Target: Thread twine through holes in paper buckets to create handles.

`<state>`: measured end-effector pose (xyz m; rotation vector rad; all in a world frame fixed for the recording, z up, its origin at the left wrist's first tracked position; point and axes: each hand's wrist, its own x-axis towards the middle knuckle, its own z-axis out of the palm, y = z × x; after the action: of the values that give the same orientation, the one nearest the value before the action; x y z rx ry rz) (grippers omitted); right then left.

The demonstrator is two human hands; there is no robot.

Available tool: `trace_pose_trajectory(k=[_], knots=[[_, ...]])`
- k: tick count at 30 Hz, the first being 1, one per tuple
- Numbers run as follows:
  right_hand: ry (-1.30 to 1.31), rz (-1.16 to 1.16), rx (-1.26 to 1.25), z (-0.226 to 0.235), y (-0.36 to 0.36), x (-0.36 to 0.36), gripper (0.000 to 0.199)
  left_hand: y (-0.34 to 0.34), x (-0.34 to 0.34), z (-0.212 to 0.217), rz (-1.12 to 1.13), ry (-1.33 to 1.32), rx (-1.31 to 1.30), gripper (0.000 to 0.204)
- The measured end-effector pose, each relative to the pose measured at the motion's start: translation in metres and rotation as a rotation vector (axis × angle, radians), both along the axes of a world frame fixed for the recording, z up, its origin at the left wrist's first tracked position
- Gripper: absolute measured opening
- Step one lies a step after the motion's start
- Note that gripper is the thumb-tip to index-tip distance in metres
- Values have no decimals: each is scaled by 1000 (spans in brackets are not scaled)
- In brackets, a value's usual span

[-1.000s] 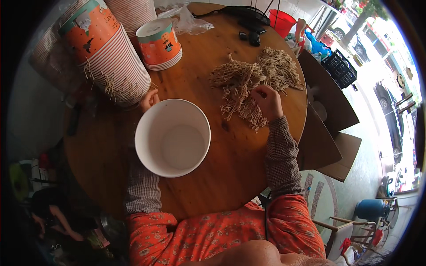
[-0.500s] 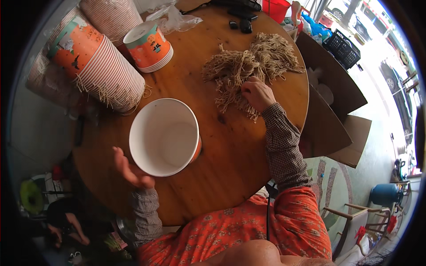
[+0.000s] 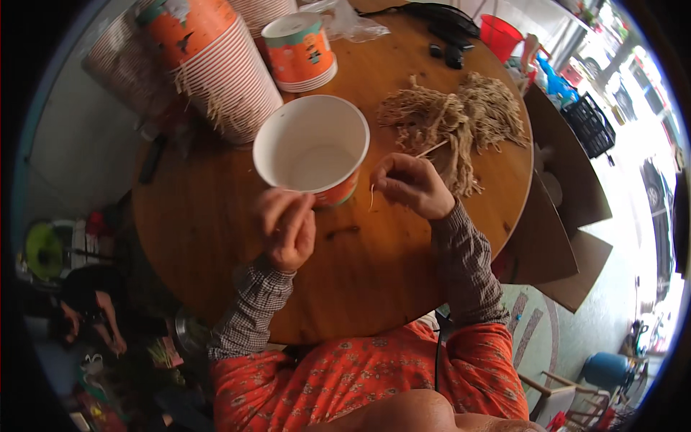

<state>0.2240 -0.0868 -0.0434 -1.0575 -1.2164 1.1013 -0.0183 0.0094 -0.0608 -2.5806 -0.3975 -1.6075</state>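
A white-lined paper tub [image 3: 309, 137] with an orange and green outside stands upright on the round wooden table, its mouth facing up. To its right, my right hand [image 3: 414, 186] is closed in a pinch on a thin pale string [image 3: 371, 199], whose end hangs below the fingertips. Beyond that hand lies a loose heap of tan strings [image 3: 461, 119]. My left hand [image 3: 286, 229] is at the tub's near rim, fingers apart and partly blurred, with nothing visible in it. Whether it touches the rim I cannot tell.
Tall stacks of nested paper tubs [image 3: 216, 79] lean at the far left, beside a short orange stack [image 3: 299, 54]. A clear plastic bag [image 3: 353, 21] and black items [image 3: 453, 32] lie at the table's back. An open cardboard box [image 3: 554, 209] adjoins its right edge.
My right hand has come away from the string heap toward the tub with a string pinched in it. My left hand has moved to the tub's near side. The view has shifted.
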Motion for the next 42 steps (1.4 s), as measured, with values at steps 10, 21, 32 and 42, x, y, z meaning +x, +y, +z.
trace_pose_trajectory(k=[10,21,32,42], knots=[[55,92,42,14,14,-62,8,-31,-6,3,-698,-269,-1692,65],[-116,-14,-14,19,3,-64,6,-36,-16,15,-501,-182,-1347,23],[-288,-73,186,-2,0,-68,16,-28,-8,11,-224,-28,-777,8],[-228,-146,111,5,-5,-73,6,-23,-8,5,-191,-27,-648,12]])
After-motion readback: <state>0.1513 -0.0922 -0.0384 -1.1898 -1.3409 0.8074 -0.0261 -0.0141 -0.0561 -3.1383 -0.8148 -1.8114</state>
